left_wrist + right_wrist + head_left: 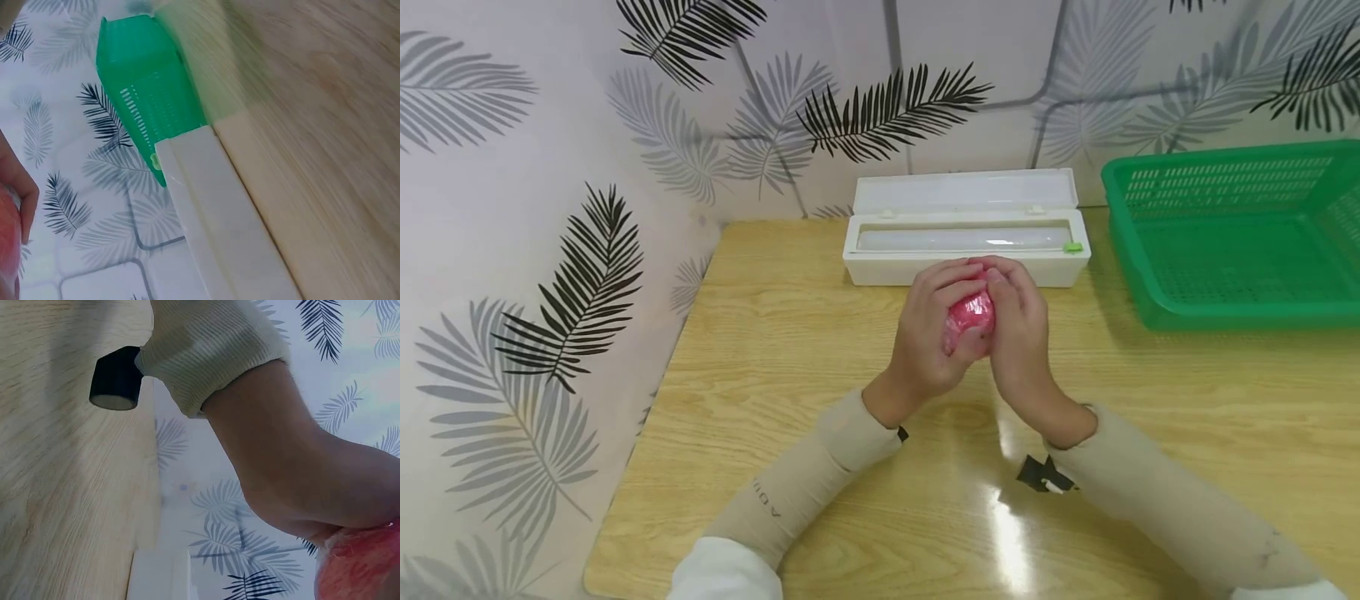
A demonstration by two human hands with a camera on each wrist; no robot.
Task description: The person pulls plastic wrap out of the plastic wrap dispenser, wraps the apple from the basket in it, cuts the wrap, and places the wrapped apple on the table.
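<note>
A round red thing [973, 315] wrapped in shiny clear film is cupped between both hands, raised over the wooden table. The left hand [921, 333] curls round its left side, thumb across the near side. From the right, the right hand [1021, 329] holds it, with fingers bent over the top. Much of the thing is hidden by the hands. In the right wrist view, the wrapped red surface [356, 565] shows wrinkled film at the lower right corner. Only a slice of the red thing [9, 234] shows at the left wrist view's edge.
Behind the hands stands a white cling film dispenser [966, 271], lid raised, a film roll inside and a small green slider [1072, 247] at its right end. A green plastic basket [1247, 315] sits to the right. The patterned wall [820, 50] borders the wooden table [760, 333].
</note>
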